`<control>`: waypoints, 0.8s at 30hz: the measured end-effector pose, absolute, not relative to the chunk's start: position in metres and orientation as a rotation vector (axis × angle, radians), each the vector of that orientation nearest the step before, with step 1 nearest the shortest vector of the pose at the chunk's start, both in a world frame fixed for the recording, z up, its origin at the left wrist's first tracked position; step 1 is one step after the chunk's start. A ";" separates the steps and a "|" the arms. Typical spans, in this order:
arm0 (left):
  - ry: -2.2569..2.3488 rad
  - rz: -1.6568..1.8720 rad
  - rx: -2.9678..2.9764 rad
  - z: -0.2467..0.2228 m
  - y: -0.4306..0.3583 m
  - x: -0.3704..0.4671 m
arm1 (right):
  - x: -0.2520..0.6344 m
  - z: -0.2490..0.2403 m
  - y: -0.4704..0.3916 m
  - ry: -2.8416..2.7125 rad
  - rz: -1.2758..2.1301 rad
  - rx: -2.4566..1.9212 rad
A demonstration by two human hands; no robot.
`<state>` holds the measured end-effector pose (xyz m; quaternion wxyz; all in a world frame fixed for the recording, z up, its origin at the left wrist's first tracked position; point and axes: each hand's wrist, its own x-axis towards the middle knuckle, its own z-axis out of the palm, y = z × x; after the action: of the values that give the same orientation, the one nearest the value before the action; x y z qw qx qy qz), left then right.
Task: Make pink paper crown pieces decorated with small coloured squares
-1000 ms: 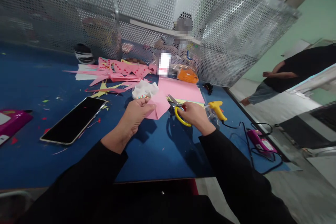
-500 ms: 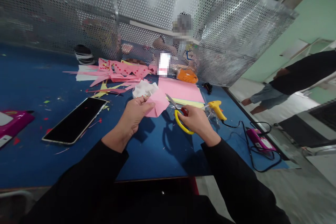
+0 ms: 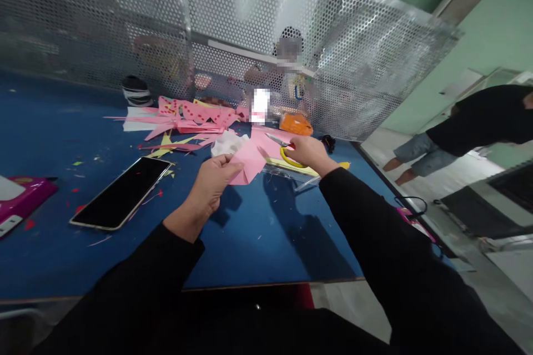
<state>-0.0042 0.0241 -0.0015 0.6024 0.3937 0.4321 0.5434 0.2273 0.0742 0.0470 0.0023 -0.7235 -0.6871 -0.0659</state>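
Note:
Pinched in my left hand [image 3: 213,180] is a folded piece of pink paper [image 3: 249,163], held above the blue table. My right hand [image 3: 307,154] is closed round the yellow handles of a pair of scissors [image 3: 291,160]. Their blades point left and hang over a stack of pink and yellow paper sheets [image 3: 275,150], apart from the folded paper. Just behind my left fingers stands a white crumpled-looking thing [image 3: 227,143], partly hidden by the pink paper.
A phone [image 3: 121,193] lies left, near a magenta device [image 3: 27,199]. Pink cut strips [image 3: 195,116], yellow scraps and an orange packet [image 3: 296,123] are at the back, before a perforated metal screen [image 3: 250,5]. My right arm partly covers a glue gun. A person [image 3: 466,127] stands right.
My right hand has moved forward and up with the scissors, away from the folded pink paper towards the paper stack. My left hand stays nearly still.

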 end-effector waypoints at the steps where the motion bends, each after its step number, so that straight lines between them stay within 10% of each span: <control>1: 0.995 1.254 0.917 -0.002 0.023 -0.004 | 0.228 0.038 0.084 -2.175 -0.223 -2.270; 24: 1.076 1.116 0.966 -0.006 0.021 0.003 | 0.340 -0.002 -0.041 -1.686 -0.535 -2.699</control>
<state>0.0028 0.0214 -0.0061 0.6114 0.4185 0.4662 0.4835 0.3397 -0.0410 -0.0017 -0.0427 -0.8356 -0.5221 -0.1655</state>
